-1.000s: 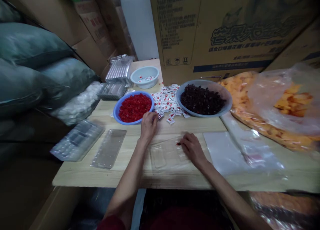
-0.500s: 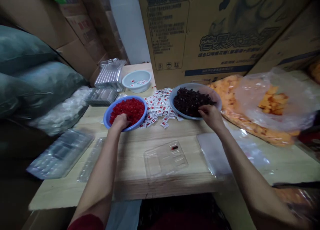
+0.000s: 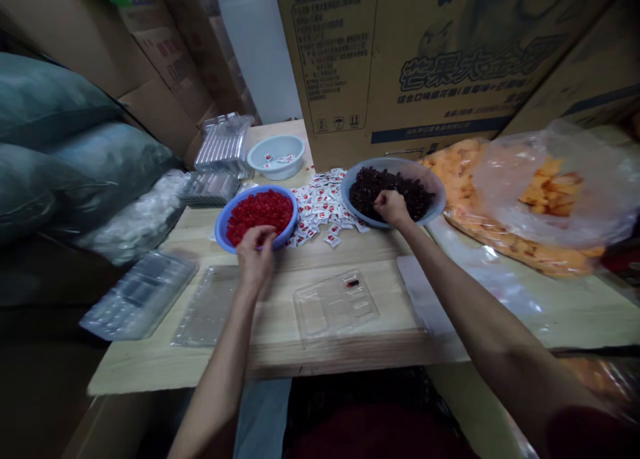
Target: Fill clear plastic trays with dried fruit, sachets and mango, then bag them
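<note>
My left hand (image 3: 256,254) is at the front rim of the blue bowl (image 3: 220,231), its thumb and fingers closed in a pinch. Small red pieces (image 3: 260,214), shiny like jelly candies, fill that bowl. What the pinch holds, if anything, is too small to make out. Over the dark pieces (image 3: 370,186) in the translucent bowl (image 3: 434,209), my right hand (image 3: 394,209) is also pinched, its fingertips partly hidden. Between and in front of the bowls lies a clear plastic tray (image 3: 320,312). One small dark-and-red piece (image 3: 353,283) rests in a compartment of it.
Small white-and-red packets (image 3: 323,202) lie heaped between the bowls. A light blue bowl (image 3: 277,172) and stacked clear trays (image 3: 223,142) stand behind. More trays (image 3: 140,296) lie left. An orange snack bag (image 3: 520,246) is at right; a large carton (image 3: 400,126) stands behind.
My left hand has drawn back from the red pieces to the bowl's front rim. My right hand has moved left across the dark pieces. The view has shifted slightly.
</note>
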### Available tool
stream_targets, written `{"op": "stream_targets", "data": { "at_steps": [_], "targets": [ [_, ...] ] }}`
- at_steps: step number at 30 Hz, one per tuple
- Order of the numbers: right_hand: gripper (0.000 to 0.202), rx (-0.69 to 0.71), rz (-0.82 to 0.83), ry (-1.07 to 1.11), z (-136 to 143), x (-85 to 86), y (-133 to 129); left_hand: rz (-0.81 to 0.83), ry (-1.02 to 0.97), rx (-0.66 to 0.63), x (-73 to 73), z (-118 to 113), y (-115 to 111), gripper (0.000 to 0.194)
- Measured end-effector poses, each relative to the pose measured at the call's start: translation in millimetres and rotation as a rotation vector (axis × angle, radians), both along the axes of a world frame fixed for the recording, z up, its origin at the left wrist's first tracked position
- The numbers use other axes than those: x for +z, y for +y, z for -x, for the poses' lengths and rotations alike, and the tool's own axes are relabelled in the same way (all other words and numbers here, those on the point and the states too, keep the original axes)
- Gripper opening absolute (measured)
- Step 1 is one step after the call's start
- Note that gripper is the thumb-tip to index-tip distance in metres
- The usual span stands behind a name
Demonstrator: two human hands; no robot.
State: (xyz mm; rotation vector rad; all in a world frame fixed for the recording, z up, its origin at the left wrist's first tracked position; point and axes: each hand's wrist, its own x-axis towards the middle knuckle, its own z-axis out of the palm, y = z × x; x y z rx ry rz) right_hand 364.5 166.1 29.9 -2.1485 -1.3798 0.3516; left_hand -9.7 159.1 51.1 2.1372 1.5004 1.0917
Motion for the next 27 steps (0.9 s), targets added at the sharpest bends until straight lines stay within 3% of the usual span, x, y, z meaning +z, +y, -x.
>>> {"op": "stream_targets", "data": {
  "at_steps": [3,5,6,8,11,15,18,21,24,27],
  "targets": [
    [0.012,0.039,-0.244,0.149,9,10.8,-45,0.098,-0.124,-0.329,-14.5,-49,-70,0.011],
    [0.009,0.185,-0.392,0.291,27,10.2,-88,0.096,-0.096,-0.413,-32.7,-75,-108,0.007],
    [0.007,0.278,-0.377,0.322,39,6.4,-111,0.087,-0.073,-0.438,-42.6,-84,-120,0.006],
    [0.008,0.409,-0.28,0.368,65,-7.5,-151,0.072,-0.017,-0.467,-60.4,-95,-135,0.006],
    [0.005,0.449,-0.233,0.342,94,-35.0,-186,0.06,0.057,-0.465,-73.8,-97,-141,0.008],
    [0.01,0.52,-0.261,0.168,107,-56.9,-193,0.04,0.13,-0.433,-60.8,-88,-138,0.01],
    [0.012,0.555,-0.25,-0.056,109,-59.0,-192,-0.011,0.096,-0.342,-36.2,-67,-108,0.015],
    [0.014,0.586,-0.218,-0.222,111,-55.8,-193,-0.069,0.122,-0.089,-11.7,-38,-41,0.017],
    [0.019,0.59,-0.21,-0.245,109,-48.8,-196,0.152,0.419,0.087,0.2,-13,37,0.023],
    [0.017,0.56,-0.198,-0.216,100,-39.0,-198,0.324,0.541,0.034,-2.0,-5,92,0.017]
  ]
}}
